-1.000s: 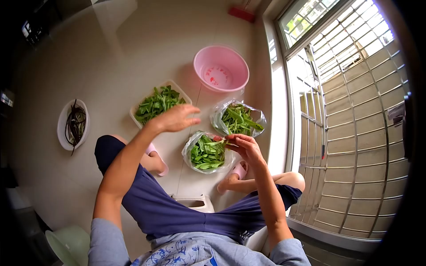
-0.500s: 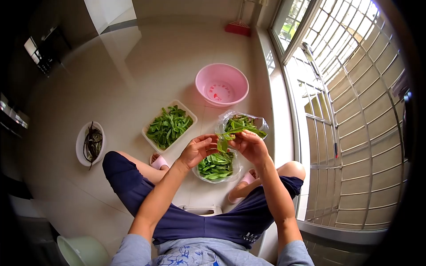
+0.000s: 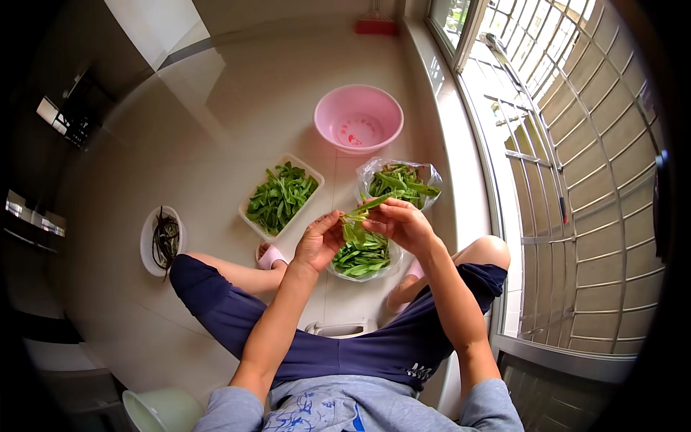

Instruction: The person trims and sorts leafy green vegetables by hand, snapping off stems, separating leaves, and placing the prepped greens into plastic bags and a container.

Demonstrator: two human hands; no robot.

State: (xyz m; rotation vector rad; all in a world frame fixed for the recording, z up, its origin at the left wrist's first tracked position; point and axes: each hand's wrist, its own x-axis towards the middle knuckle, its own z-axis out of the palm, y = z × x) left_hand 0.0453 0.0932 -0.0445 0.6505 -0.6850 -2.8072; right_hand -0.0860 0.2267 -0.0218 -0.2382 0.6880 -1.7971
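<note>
A sprig of leafy greens (image 3: 354, 229) hangs between my two hands, its long leaf pointing up to the right. My left hand (image 3: 321, 241) has thumb and fingertips pinched at the sprig's left end. From the other side, my right hand (image 3: 404, 225) grips it with curled fingers, which partly hide it. Below the hands is a clear plastic bag of loose leaves (image 3: 363, 259), partly covered by my right hand. Just beyond them sits another clear bag of greens (image 3: 403, 180). A rectangular white tub (image 3: 314, 171) piled with picked leaves stands to the left.
A pink basin (image 3: 358, 108) stands on the tiled floor farther ahead. At left, a white oval basket (image 3: 149, 248) holds dark, thin stalks. A pale green bucket (image 3: 162, 412) is at lower left, and a red broom (image 3: 376, 27) at the far wall. A barred window (image 3: 576, 180) runs along the right.
My left fingers have closed from a looser, more open pose into a pinch at the sprig. The sprig's long leaf is more tilted upward. The camera view has shifted slightly.
</note>
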